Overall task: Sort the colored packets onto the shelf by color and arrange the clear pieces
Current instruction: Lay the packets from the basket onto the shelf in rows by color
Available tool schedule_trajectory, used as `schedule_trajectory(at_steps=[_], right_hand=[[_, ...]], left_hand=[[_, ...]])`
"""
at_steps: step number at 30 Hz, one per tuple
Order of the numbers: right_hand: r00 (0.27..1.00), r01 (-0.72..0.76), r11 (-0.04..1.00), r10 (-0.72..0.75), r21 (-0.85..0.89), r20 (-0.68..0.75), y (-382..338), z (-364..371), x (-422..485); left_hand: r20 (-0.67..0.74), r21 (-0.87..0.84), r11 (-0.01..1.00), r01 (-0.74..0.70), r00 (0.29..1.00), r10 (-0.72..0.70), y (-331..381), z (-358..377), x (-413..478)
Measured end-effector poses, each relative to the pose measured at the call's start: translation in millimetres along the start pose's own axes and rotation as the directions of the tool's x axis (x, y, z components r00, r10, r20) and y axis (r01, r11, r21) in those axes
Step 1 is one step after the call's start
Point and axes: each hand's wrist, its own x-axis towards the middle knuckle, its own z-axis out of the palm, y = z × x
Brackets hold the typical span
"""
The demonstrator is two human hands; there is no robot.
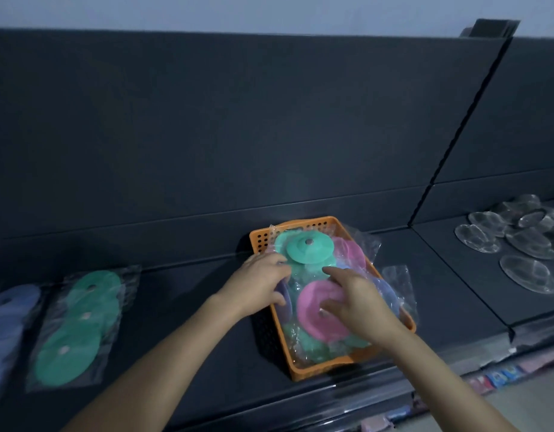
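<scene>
- Orange perforated plastic basket [320, 368] sits near the middle of the dark shelf [176, 322]. Its short end is at the front edge, and it is heaped with round discs sealed in clear wrap.
- Both bare arms of a person reach into it from the front.
- The left hand [257, 285] curls over the basket's left wall. Its thumb and bent fingers close on the wrapped edge of a lavender disc packet [286, 296].
- The right hand [356, 304] lies on a pink disc packet [313, 310] at the basket's middle. The thumb presses near the disc's hub and the index finger stretches toward the far end. The other fingers are hidden, so whether the hand has a grip on the packet cannot be told.
- A mint-green wrapped disc [306, 252] tops the pile at the basket's far end, with more pink and green wrapped discs beside and beneath it.
- A loose clear plastic bag [397, 282] lies just beside the basket's right wall.
- Green disc packets [73, 332] lie overlapping in a row toward the shelf's left end, well apart from the basket. Pale blue disc packets [7, 322] lie beside them at the picture's left edge.
- Clear moulded pieces [518, 241] are spread on the adjoining shelf section at right, several overlapping, toward its back.
- Small coloured goods [500, 377] show blurred on a lower level at the bottom right.
</scene>
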Motion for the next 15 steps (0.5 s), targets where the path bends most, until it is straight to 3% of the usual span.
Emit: schedule_trajectory(at_steps=[3,6,11,15], right_hand=[[0.999,-0.029,1.0,0.03,0.012,-0.026,0.8,-8.3,2.8],[0.996,-0.044,0.993,0.052,0.109,-0.075,-3.3,-17.0,6.5],[0.978,-0.03,0.934,0.101,0.355,-0.184,-19.0,-29.2,15.3],[0.962,-0.036,0.798,0.191,0.601,-0.196,-27.9,-26.4,19.7]], left_hand=[[-0.072,0.002,0.998,-0.062,0.995,0.062,-4.9,-1.8,-4.1],[-0.235,-0.082,0.992,-0.1,0.969,0.078,-9.0,-5.2,-8.4],[-0.415,-0.325,0.945,-0.046,0.904,-0.099,-16.7,-21.6,-24.4],[-0.454,-0.436,0.897,0.071,0.844,-0.287,-22.1,-30.6,-43.3]])
